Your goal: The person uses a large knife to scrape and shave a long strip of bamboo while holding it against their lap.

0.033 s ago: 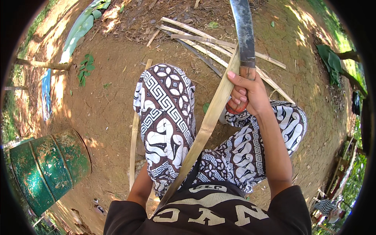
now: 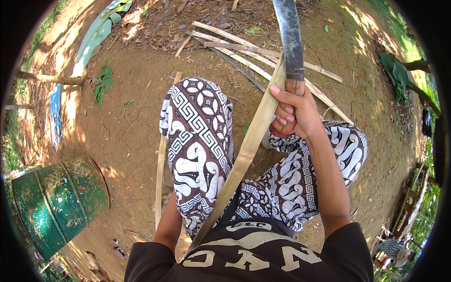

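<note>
My right hand [image 2: 297, 112] is wrapped round the reddish wooden handle of a machete [image 2: 292, 42]. The dark, worn blade points away from me, past the top edge of the view. My right thumb rests against a long split bamboo strip [image 2: 246, 152], whose far end lies beside the blade's base. From there the strip slants down to the left, between my legs, to my shirt front. Only my left forearm [image 2: 169, 223] shows, going down behind my patterned left trouser leg [image 2: 196, 136]; the hand itself is hidden.
Several bamboo strips [image 2: 235, 56] lie crossed on the dirt ahead. Another strip [image 2: 161, 164] lies left of my left leg. A rusty green drum [image 2: 61, 199] lies on its side at the left. A cut leafy sprig [image 2: 102, 83] is on the ground beyond it.
My right hand, the machete and the far end of the bamboo strip have shifted very slightly left. Otherwise the scene looks the same.
</note>
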Available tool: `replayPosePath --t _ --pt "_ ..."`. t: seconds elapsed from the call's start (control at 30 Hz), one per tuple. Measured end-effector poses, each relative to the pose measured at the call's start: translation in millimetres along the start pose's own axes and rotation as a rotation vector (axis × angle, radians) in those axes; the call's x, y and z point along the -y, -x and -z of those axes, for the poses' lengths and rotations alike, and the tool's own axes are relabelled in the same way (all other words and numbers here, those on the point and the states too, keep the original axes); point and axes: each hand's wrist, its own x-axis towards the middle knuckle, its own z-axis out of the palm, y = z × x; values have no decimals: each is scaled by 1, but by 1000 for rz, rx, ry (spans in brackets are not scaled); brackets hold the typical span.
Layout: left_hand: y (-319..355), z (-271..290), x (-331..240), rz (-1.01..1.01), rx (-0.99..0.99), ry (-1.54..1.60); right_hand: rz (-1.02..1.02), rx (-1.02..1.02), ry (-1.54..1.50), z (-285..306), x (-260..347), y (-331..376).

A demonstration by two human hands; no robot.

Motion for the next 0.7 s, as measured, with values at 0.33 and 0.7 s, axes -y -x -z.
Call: replayPosePath --t 0.33,0.7 --pt "250 240 -153 -362 -1285 883 11 88 -8 -9 1 -5" --pt "176 248 -216 -592 -294 1239 -6 45 92 -17 38 12"
